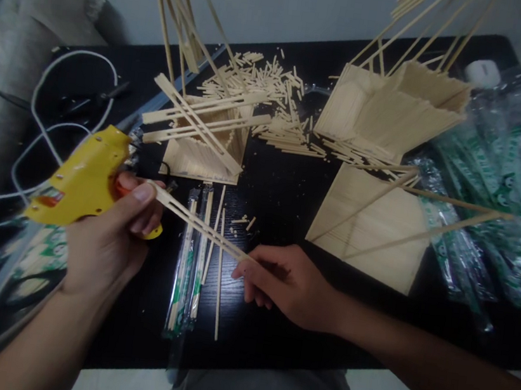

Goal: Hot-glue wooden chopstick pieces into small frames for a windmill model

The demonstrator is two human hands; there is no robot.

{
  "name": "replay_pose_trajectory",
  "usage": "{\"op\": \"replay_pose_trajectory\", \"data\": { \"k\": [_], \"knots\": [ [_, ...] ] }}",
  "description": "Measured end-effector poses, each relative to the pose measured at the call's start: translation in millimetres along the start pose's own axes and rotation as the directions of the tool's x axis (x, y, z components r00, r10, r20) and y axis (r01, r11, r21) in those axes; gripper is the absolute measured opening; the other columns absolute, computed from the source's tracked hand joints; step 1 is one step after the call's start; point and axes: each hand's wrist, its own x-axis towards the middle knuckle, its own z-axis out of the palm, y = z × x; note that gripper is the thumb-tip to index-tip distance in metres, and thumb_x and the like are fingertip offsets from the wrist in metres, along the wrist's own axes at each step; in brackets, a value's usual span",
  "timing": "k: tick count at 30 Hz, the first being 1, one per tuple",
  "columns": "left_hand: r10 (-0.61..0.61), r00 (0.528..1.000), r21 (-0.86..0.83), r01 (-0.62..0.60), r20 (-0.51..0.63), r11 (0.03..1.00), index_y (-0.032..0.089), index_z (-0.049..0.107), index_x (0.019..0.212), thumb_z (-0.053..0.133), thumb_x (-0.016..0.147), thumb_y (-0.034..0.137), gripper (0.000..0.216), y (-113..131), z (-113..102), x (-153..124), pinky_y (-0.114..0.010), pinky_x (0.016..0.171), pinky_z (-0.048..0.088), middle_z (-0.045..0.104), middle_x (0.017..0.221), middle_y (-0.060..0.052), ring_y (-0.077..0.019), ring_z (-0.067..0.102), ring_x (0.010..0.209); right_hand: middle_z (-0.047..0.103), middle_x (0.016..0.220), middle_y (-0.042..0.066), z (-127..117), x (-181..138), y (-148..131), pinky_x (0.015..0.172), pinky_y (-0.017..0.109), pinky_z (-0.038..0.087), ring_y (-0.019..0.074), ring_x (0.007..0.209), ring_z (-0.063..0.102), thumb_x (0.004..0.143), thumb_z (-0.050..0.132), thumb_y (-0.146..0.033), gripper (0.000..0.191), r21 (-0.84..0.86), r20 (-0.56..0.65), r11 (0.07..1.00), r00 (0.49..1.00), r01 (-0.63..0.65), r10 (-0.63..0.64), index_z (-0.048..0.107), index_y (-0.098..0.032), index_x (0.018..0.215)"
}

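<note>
My left hand is closed around a yellow hot glue gun, its nozzle pointing up and away. Between that hand's thumb and fingers is also one end of a slotted strip of joined wooden chopsticks. The strip slopes down to my right hand, whose fingers pinch its other end. Below the strip, loose chopsticks and wrapped chopsticks lie on the black table. Just beyond, crossed chopstick strips rest on a wooden stick structure.
Cut stick pieces lie heaped at the back. On the right stand a stick-built box and a flat stick panel with thin sticks over it. Plastic wrappers cover the right side. White cables loop at left.
</note>
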Motion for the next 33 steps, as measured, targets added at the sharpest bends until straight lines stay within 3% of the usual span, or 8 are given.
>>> {"op": "replay_pose_trajectory", "data": {
  "k": [3,6,9,13,16,18,24,33],
  "knots": [
    [0.0,1.0,0.006,0.0,0.011,1.0,0.016,0.062,0.075,0.101,0.059,0.013,0.043,-2.2,-2.4,-0.7,-0.014,0.04,0.035,0.055,0.055,0.009,-0.0012,0.04,0.04,0.069,0.068,0.0,1.4,-1.6,0.4,0.058,0.022,0.044,0.0104,0.059,0.059,0.108,0.067,-0.035,0.036,-0.232,-0.034,0.969,0.994,0.089,-0.1,0.072,-0.016,0.078],
    [-0.026,0.999,0.038,0.026,0.019,0.999,0.017,0.063,0.077,0.101,0.061,0.016,0.041,-3.8,-4.2,-2.1,-0.016,0.042,0.036,0.062,0.059,0.006,-0.0019,0.041,0.04,0.065,0.065,-0.002,1.0,-2.3,2.1,0.058,0.023,0.042,0.0101,0.057,0.056,0.107,0.068,-0.033,0.034,-0.325,-0.003,0.934,0.987,0.149,-0.158,0.072,-0.017,0.077],
    [-0.035,0.997,0.059,0.032,0.062,0.998,0.018,0.064,0.077,0.1,0.064,0.018,0.038,-6.1,-6.9,-4.1,-0.018,0.044,0.037,0.057,0.057,0.008,-0.0032,0.041,0.042,0.058,0.062,-0.003,0.1,-2.4,5.0,0.056,0.023,0.039,0.01,0.057,0.05,0.105,0.07,-0.037,0.037,-0.396,0.039,0.892,0.975,0.217,-0.22,0.07,-0.017,0.074],
    [-0.056,0.986,0.177,0.028,0.156,0.984,0.019,0.068,0.072,0.1,0.071,0.025,0.033,-15.7,-17.6,-8.9,-0.02,0.048,0.041,0.061,0.061,0.004,-0.0071,0.049,0.051,0.064,0.067,-0.001,-0.2,-3.0,7.4,0.058,0.023,0.042,0.0109,0.059,0.055,0.105,0.07,-0.039,0.031,-0.418,0.103,0.872,0.967,0.254,-0.232,0.077,-0.015,0.087],
    [-0.109,0.962,0.279,0.036,0.249,0.96,0.021,0.071,0.074,0.099,0.076,0.033,0.03,-24.6,-24.8,-12.4,-0.023,0.056,0.049,0.072,0.076,0.0,-0.012,0.061,0.065,0.066,0.068,-0.002,0.1,-2.9,6.0,0.057,0.022,0.043,0.0105,0.058,0.055,0.103,0.072,-0.04,0.028,-0.399,0.08,0.887,0.973,0.231,-0.218,0.079,-0.014,0.098],
    [-0.139,0.948,0.306,0.047,0.286,0.951,0.021,0.07,0.074,0.098,0.076,0.036,0.032,-27.3,-25.1,-13.9,-0.023,0.055,0.049,0.073,0.079,0.0,-0.0121,0.06,0.063,0.067,0.069,-0.002,0.7,-2.7,4.3,0.057,0.022,0.044,0.0107,0.057,0.056,0.103,0.072,-0.04,0.027,-0.392,0.054,0.897,0.978,0.204,-0.199,0.079,-0.014,0.104],
    [-0.143,0.946,0.3,0.051,0.291,0.952,0.022,0.066,0.071,0.093,0.078,0.038,0.033,-19.8,-16.7,-14.8,-0.023,0.051,0.045,0.069,0.071,0.001,-0.0108,0.052,0.055,0.068,0.065,0.0,-0.2,-2.5,4.8,0.056,0.023,0.043,0.0109,0.055,0.057,0.109,0.065,-0.038,0.035,-0.493,0.015,0.847,0.975,0.198,-0.22,0.071,-0.017,0.081],
    [0.014,0.98,0.222,-0.059,0.199,0.973,0.021,0.069,0.073,0.091,0.083,0.039,0.03,-16.4,-22.8,-7.3,-0.022,0.054,0.045,0.071,0.075,-0.001,-0.0125,0.055,0.061,0.076,0.086,0.007,-6.0,2.4,10.2,0.064,0.027,0.054,0.0151,0.067,0.067,0.107,0.07,-0.032,0.022,-0.689,0.033,0.598,0.843,0.408,-0.537,0.083,-0.015,0.101]
  ]
}}
